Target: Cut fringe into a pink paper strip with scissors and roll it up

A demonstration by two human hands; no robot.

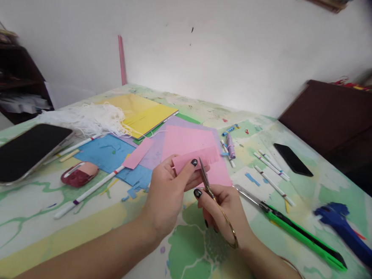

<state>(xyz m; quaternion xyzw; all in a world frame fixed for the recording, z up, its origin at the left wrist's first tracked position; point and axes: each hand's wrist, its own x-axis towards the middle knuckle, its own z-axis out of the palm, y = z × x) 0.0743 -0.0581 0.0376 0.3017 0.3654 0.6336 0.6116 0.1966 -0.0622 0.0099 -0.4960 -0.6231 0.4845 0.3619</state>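
Observation:
My left hand (172, 187) pinches a pink paper strip (187, 159) between thumb and fingers. Thin side-by-side cuts fringe the strip's right part. My right hand (224, 209) is closed on gold-handled scissors (205, 176), whose blades point up at the strip's lower edge, just right of my left thumb. Beyond the strip lies a larger pink sheet (189, 139) on a purple sheet (151, 152). A smaller pink piece (139, 153) rests left of my left hand, at the end of a white stick (94, 192).
Blue sheets (106, 152), a yellow sheet (146, 112) and white string (92, 118) lie at the left back. A tablet (24, 151) is at the far left. Rightward are a green cutter (304, 235), a blue glue gun (345, 230), white sticks (273, 184) and a black phone (292, 159).

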